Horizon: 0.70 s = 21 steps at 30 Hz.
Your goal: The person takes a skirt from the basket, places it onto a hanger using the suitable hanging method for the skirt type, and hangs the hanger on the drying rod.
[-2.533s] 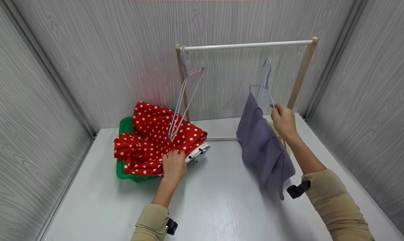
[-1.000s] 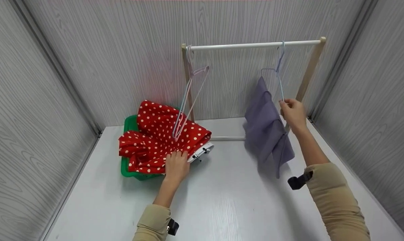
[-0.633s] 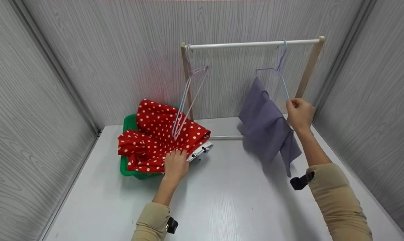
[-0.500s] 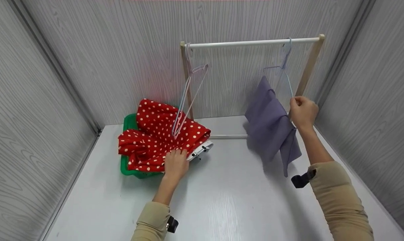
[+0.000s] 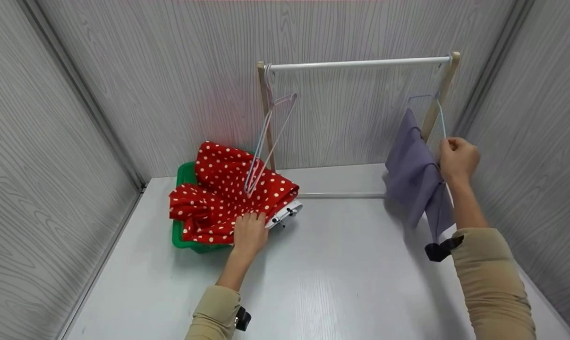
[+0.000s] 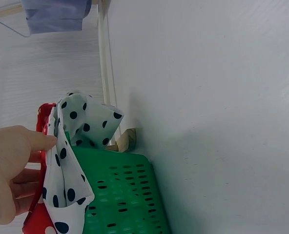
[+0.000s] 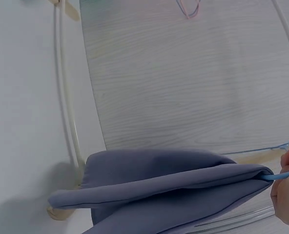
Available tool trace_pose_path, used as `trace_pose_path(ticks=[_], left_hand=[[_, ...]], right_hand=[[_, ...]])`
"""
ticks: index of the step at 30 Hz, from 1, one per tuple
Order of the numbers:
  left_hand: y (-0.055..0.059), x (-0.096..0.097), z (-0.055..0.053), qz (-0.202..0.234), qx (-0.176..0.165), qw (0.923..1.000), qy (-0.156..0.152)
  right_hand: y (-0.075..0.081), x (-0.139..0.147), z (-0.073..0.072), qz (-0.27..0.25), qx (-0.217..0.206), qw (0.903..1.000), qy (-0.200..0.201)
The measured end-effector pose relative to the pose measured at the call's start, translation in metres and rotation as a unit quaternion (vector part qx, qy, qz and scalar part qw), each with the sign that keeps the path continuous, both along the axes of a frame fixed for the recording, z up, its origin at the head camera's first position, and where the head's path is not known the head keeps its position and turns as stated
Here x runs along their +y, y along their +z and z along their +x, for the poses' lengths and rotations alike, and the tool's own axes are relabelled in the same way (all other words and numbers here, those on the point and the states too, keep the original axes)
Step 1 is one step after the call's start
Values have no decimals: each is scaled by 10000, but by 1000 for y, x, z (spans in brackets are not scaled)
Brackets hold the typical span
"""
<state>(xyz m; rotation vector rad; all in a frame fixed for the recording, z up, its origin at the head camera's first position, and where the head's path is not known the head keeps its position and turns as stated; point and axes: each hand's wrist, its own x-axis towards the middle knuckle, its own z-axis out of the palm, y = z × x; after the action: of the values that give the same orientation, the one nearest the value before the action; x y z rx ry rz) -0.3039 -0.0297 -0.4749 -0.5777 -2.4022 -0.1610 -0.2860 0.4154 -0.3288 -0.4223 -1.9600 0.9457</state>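
My right hand point(image 5: 459, 158) pinches one side of a light-blue wire hanger point(image 5: 441, 115) at the rack's right end. A plain purple cloth point(image 5: 410, 165) drapes from that hanger; in the right wrist view the cloth point(image 7: 159, 178) falls in folds beside my fingers. My left hand point(image 5: 250, 233) holds the front edge of a red polka-dot cloth point(image 5: 228, 189) over a green basket point(image 5: 185, 174). In the left wrist view the thumb lies on a white cloth with black dots point(image 6: 69, 192), the fingers on the red side. The purple hanger's hook is at the rod's right end.
A white rod point(image 5: 355, 63) on wooden posts forms the clothes rack. Pink and blue hangers point(image 5: 266, 127) hang at its left end, their lower parts in front of the red cloth. A low bar point(image 5: 341, 194) joins the posts near the white table point(image 5: 322, 274). Grained panels enclose three sides.
The right hand has lifted the hanger with the purple cloth onto the rod, then slid it right to the end post. The left hand keeps its hold on the cloth at the basket.
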Motion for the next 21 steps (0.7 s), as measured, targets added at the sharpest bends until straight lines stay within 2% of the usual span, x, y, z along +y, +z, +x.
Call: trace_pose_path(ticks=[8,15,18,21], left_hand=[[-2,0,-2,78,298,9995,-98],[1,-4,3,4,-31,10000,-60],[3,-9,5,-8,-17,10000,-13],[6,-16,8,-61,145,9999,-1]], right_hand=[[2,5,2,86,-105,9999,-10],[2,6,5,90,-525,9985,116],[0,5,6,563,-621,9965,19],[-3,1,6,1278,-426,9905,-261]])
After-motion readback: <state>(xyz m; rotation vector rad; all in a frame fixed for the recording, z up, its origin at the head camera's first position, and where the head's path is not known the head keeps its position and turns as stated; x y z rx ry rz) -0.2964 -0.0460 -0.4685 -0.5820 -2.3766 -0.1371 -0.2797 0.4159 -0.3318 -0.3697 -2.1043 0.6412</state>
